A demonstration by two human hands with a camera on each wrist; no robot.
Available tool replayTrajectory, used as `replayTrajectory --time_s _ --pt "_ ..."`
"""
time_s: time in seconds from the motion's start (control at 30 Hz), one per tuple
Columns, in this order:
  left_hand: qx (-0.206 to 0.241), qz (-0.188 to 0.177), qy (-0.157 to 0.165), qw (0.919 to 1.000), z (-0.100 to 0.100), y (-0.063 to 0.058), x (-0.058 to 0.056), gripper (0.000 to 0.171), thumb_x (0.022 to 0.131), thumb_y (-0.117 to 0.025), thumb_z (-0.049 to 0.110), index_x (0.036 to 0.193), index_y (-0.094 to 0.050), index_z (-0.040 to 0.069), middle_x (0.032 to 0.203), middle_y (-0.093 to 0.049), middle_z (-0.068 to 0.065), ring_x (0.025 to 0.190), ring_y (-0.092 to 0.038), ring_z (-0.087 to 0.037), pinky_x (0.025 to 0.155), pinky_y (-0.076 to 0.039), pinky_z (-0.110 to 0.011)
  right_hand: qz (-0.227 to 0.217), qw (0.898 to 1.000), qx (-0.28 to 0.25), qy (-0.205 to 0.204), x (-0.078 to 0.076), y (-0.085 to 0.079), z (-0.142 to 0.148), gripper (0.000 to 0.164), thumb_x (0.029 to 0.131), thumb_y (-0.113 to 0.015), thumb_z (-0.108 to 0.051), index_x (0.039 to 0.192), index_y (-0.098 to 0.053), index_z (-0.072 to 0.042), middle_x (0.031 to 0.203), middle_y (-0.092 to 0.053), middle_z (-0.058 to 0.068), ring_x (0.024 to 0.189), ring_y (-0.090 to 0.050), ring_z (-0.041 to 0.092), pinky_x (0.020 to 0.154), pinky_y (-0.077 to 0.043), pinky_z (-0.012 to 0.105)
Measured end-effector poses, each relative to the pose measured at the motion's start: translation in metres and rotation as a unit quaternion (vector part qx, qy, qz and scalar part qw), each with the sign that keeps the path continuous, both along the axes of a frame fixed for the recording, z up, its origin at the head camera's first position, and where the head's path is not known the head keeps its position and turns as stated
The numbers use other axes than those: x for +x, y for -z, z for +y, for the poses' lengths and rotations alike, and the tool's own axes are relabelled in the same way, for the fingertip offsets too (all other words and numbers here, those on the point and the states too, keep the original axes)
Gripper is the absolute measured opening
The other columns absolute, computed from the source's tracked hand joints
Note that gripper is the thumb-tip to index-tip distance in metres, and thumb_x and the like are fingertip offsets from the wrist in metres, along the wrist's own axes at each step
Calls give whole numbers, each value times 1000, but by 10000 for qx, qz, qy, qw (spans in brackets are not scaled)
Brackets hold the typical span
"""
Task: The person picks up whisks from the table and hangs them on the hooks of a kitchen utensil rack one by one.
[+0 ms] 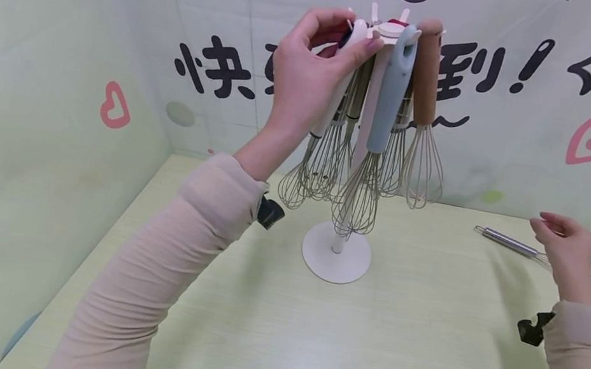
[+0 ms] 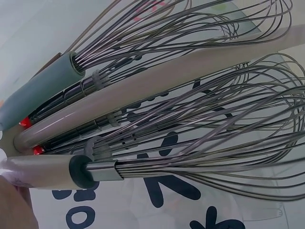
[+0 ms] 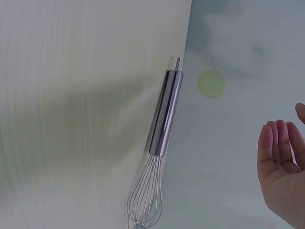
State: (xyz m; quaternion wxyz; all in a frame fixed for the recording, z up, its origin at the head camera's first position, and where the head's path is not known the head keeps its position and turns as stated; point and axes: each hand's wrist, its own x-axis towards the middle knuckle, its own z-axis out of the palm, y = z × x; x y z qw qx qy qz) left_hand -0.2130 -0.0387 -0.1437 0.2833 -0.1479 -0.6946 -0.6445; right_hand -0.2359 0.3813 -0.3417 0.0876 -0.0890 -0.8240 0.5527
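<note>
A white rack with a round base [image 1: 335,262] stands on the table, whisks hanging from its top hooks. My left hand [image 1: 309,70] is up at the hooks and pinches the top of a white-handled whisk [image 1: 337,104]; its wires [image 2: 214,167] point downward from the handle. Beside it hang a light-blue whisk [image 1: 392,96] and a brown-handled whisk [image 1: 427,79], with darker-handled ones partly hidden behind. My right hand [image 1: 569,250], holding nothing, hovers with bent, loose fingers above a steel whisk [image 3: 166,114] lying on the table at the far right.
The pale wooden table [image 1: 271,335] ends at a printed backdrop [image 1: 213,120] with dark lettering and pink hearts. Pale green side walls [image 1: 19,134] flank it on left and right. Black wrist mounts [image 1: 270,212] sit at both cuffs.
</note>
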Motion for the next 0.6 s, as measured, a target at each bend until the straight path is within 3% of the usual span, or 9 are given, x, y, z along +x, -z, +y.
replayTrajectory --time_s 0.3,0.6 --pt "83 17 27 10000 1 0 1 43 78 -79 12 116 -61 0 113 -64 -11 100 -60 -11 90 -53 -11 -174 9994 246 148 0 9 7 17 94 -59 -28 89 -52 -42 70 -53 -37 63 -53 -17 56 -42 1" --pt "200 60 -79 9998 6 -3 11 43 77 -79 10 114 -61 -2 111 -65 -12 98 -61 -12 89 -53 -11 -280 9989 296 225 0 14 10 13 94 -58 -29 91 -52 -40 70 -51 -37 65 -52 -17 56 -43 2"
